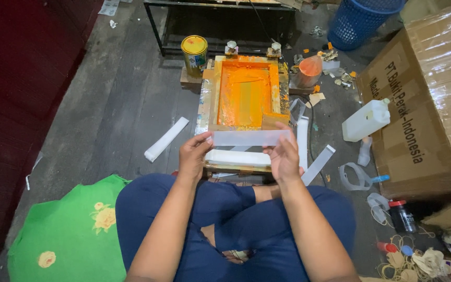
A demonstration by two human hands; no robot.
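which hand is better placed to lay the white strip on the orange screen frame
Right, probably, though it's close. Both hands hold the white strip by its ends, but the right hand sits nearer the orange screen frame than the left hand.

Translucent white strip (250,138), level, held taut

Both bare forearms reach forward over crossed legs.
Left hand (193,155) and right hand (284,156) are raised level, well apart, fingers curled and pinching, palms turned inward.
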